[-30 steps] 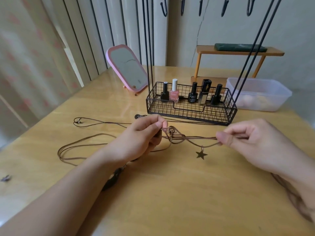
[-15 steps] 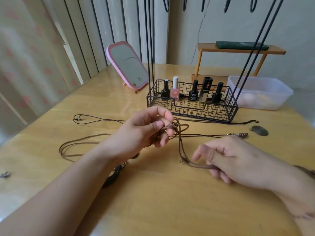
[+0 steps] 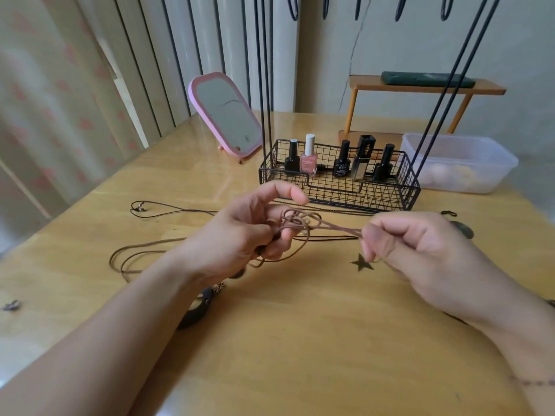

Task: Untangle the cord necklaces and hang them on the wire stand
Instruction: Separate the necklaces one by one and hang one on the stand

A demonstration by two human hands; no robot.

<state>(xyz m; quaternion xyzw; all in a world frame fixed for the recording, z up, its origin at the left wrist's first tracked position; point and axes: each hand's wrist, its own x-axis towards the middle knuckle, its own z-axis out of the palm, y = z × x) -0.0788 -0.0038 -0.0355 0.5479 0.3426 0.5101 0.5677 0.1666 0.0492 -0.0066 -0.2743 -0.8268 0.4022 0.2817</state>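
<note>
Brown cord knot [image 3: 295,222], centre of frame, is raised a little off the table [image 3: 300,340], between the two hands. Several loops cross there; cannot tell how many necklaces are caught in it.

Left hand [image 3: 249,232], left of centre: fingers curled round the knot's left side, index finger arched above it. Judged an anchor, so that the tangle does not slide when pulled.

Right hand [image 3: 420,250], right of centre: thumb and forefinger pinch a strand running taut from the knot. The pull is sideways, away from the anchor; probably meant to draw one loop out.

Star pendant [image 3: 362,262] lies flat on the table just below the right thumb; its cord appears to run up into that pinch, not certain.

Slack cord loops [image 3: 141,256] trail to mid-left, resting on the table. A thinner dark cord [image 3: 168,210] lies above them, apart from the brown loops there.

Wire stand [image 3: 339,183], upper centre: basket base holds nail polish bottles [image 3: 309,159]; its uprights rise out of frame to the hooks [image 3: 292,9] at the top edge. No necklace hangs there yet. Judgement: early stage.

Pink mirror [image 3: 226,112] upper left of the stand, plastic tub [image 3: 459,162] at right.
</note>
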